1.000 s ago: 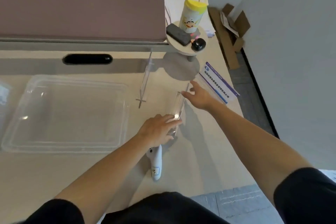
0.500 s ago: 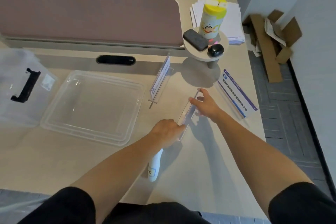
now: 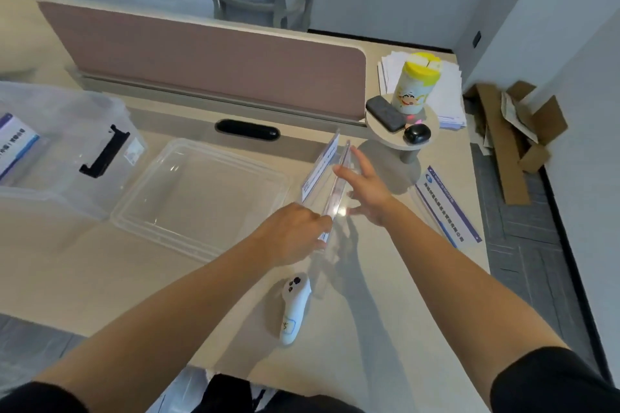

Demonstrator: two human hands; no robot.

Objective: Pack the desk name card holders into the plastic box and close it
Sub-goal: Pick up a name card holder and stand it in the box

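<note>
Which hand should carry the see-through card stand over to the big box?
Probably the left hand: it grips the near end of the card holder and is nearer the plastic box. The right hand is on the far side.

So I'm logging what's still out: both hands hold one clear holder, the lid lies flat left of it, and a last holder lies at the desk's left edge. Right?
Not quite. In the head view the last holder lies at the desk's right edge, not the left. Both the left hand and right hand do hold one clear holder, and the lid lies flat left of it.
</note>
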